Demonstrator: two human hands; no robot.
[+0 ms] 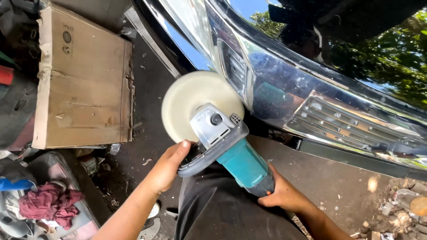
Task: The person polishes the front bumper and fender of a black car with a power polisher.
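Teal-bodied, the polisher [231,151] sits in both our hands, its cream pad [189,104] meeting the chrome bumper [284,89] at the pad's right edge. Our left hand [169,166] curls around the grey loop handle [202,155], thumb on top. Our right hand [284,193] is clenched around the rear of the body. A cardboard box [84,84] lies well apart to the left.

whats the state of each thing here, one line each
polisher: held in both hands, pad against the chrome
pad: cream, on edge, touching the bumper
bumper: shiny, mirrors trees and sky
left hand: gripping the grey side handle
right hand: fingers wrapped round the teal body's rear
cardboard box: closed, worn, torn at the edges
red rag: crumpled in a heap
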